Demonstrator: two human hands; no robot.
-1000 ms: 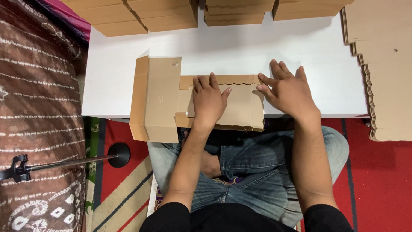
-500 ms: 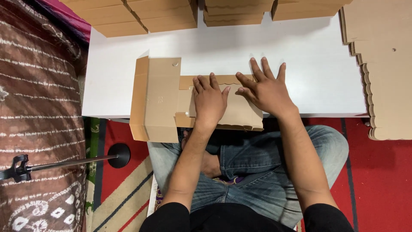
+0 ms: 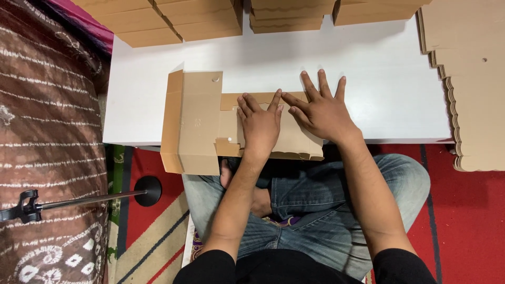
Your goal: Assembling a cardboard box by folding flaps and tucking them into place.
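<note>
Right hand shifted left
The right hand (image 3: 322, 113) has been slid across the cardboard (image 3: 294, 139) until its fingers (image 3: 290, 100) meet the left hand (image 3: 260, 126).

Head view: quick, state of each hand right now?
Left hand: open, flat, palm down on the cardboard box blank, holding nothing.
Right hand: open, fingers spread, pressing the same blank.

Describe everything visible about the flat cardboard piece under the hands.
The cardboard blank is brown corrugated board, die-cut, with creased panels, tabs and a small notch near its top edge. It lies flat on the white table, its near edge overhanging toward the person's lap. The left hand and right hand press palm-down, fingers spread, on its right part.
</note>
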